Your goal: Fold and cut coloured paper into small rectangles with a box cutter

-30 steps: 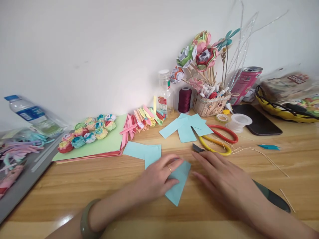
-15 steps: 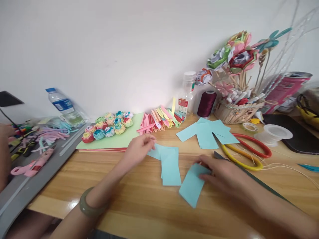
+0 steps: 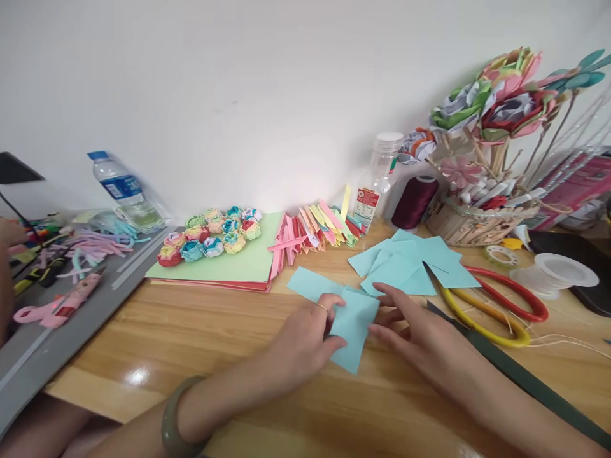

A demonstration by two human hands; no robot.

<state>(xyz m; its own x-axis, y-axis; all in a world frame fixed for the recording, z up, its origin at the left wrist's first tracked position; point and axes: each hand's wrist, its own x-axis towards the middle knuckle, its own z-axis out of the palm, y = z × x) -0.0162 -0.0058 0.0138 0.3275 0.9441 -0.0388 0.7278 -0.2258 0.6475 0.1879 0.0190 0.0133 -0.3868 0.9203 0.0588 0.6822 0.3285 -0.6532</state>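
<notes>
My left hand point(image 3: 312, 334) grips a light blue paper rectangle point(image 3: 356, 324) by its left edge, thumb in front and fingers curled at the upper side. At the paper's right edge is my right hand point(image 3: 408, 327), fingers parted, thumb and fingertips beside the edge; whether they touch it I cannot tell. Another blue paper piece point(image 3: 310, 283) lies on the table behind the held one, partly covered. Beyond my right hand, several blue pieces overlap in a loose pile point(image 3: 401, 261).
Rolled paper roses point(image 3: 210, 235) sit on green sheets beside folded colored strips point(image 3: 315, 232). Right are scissors point(image 3: 501, 312), a clear spool point(image 3: 554, 273), dark thread point(image 3: 414, 202) and a flower basket point(image 3: 482, 219). Left are a glue gun point(image 3: 64, 305), a water bottle point(image 3: 124, 191) and another person's arm point(image 3: 7, 286).
My left hand has moved right and toward me, onto a blue paper piece. My right hand's fingers have parted. The blue pile behind it has more pieces. The view has shifted slightly.
</notes>
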